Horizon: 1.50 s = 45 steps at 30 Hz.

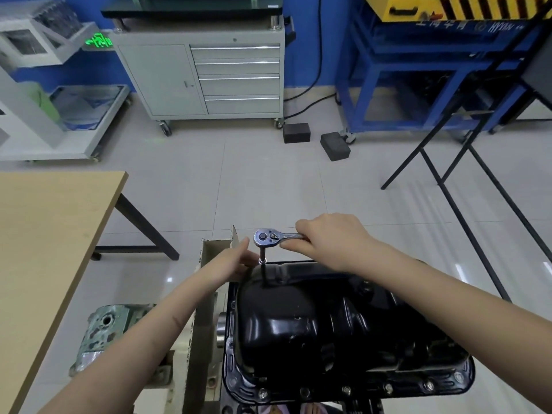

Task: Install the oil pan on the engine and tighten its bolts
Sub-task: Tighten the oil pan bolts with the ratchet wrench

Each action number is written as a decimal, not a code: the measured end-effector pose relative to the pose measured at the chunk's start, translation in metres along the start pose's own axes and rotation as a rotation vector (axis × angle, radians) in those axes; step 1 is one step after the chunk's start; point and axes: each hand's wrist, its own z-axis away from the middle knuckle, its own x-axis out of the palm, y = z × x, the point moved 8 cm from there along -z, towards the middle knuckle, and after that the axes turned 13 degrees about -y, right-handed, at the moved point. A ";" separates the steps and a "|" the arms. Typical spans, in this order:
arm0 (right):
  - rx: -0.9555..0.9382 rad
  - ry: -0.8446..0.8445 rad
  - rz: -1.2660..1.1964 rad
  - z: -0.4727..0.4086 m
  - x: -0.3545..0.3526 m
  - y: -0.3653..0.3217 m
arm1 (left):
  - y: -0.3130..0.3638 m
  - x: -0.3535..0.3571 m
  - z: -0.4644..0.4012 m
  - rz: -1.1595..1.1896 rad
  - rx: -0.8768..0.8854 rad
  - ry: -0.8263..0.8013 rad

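A glossy black oil pan [298, 327] lies dome-up on the engine, with several bolts [346, 390] along its near flange. A chrome ratchet [267, 238] stands over the pan's far edge on a long extension bar [263, 268] that reaches down to the flange. My right hand [331, 240] grips the ratchet's handle from the right. My left hand [234, 262] reaches in from the left, and its fingers touch the extension bar just below the ratchet head. The socket end of the bar is hidden behind the pan's rim.
A wooden table [44, 249] stands at the left. A cardboard box [209, 282] and a green metal housing [104, 333] sit left of the engine. Across the tiled floor are a grey drawer cabinet [209, 76], a blue frame [418, 85] and a black folding stand [466, 162].
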 end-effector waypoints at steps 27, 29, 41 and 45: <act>0.033 0.416 -0.590 0.030 -0.052 0.077 | 0.013 -0.006 -0.024 -0.916 0.322 0.098; 0.039 0.378 -0.590 0.030 -0.040 0.080 | 0.012 -0.005 -0.022 -0.897 0.352 0.120; 0.141 0.185 -0.475 0.024 -0.009 0.088 | 0.013 -0.001 -0.032 -0.919 0.335 -0.014; 0.163 0.133 -0.398 0.022 -0.002 0.091 | 0.021 0.000 -0.036 -0.805 0.303 -0.028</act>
